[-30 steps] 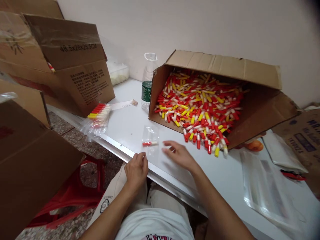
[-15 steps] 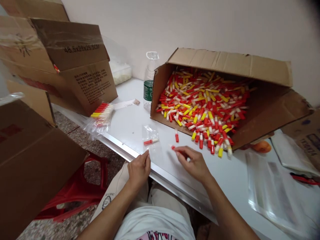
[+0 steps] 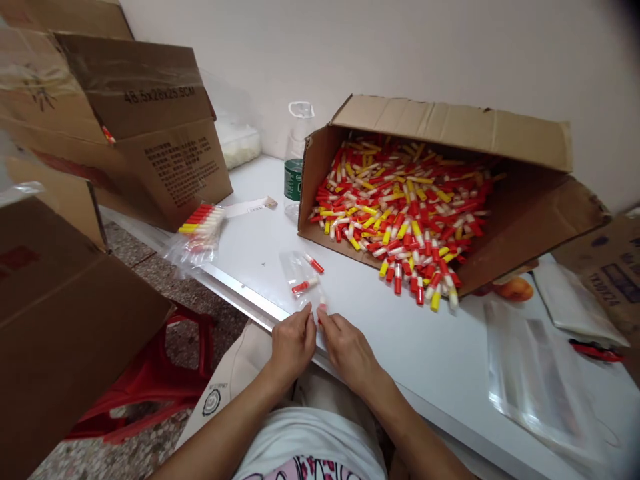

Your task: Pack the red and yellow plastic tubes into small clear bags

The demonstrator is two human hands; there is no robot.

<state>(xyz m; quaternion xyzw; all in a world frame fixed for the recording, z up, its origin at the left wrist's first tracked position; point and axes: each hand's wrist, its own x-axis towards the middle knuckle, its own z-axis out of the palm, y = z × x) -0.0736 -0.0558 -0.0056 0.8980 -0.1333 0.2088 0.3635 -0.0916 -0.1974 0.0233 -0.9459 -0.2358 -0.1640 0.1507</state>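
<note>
At the table's front edge my left hand [image 3: 293,343] is closed in a pinch on a small clear plastic bag [image 3: 291,265]. A red-and-white plastic tube [image 3: 301,287] lies within the bag's outline. Just beyond, a second red-and-white tube [image 3: 315,263] rests by the bag's far right side. My right hand [image 3: 349,350], close beside the left, pinches another small red-and-white tube [image 3: 323,308] near the bag's mouth; its lower end is hidden by my fingers. Whether its tip is inside the bag I cannot tell.
A cardboard box [image 3: 525,227] on its side spills many red, yellow and white tubes [image 3: 400,213]. Filled bags [image 3: 200,230] lie left, near a large carton [image 3: 165,147]. A plastic bottle [image 3: 294,177] stands behind; clear bags [image 3: 525,373] lie right. A red stool [image 3: 195,347] is below.
My right hand has moved left to my left hand, carrying its tube to the bag. The loose tube formerly right of the bag now appears at the bag's far side, tilted differently.
</note>
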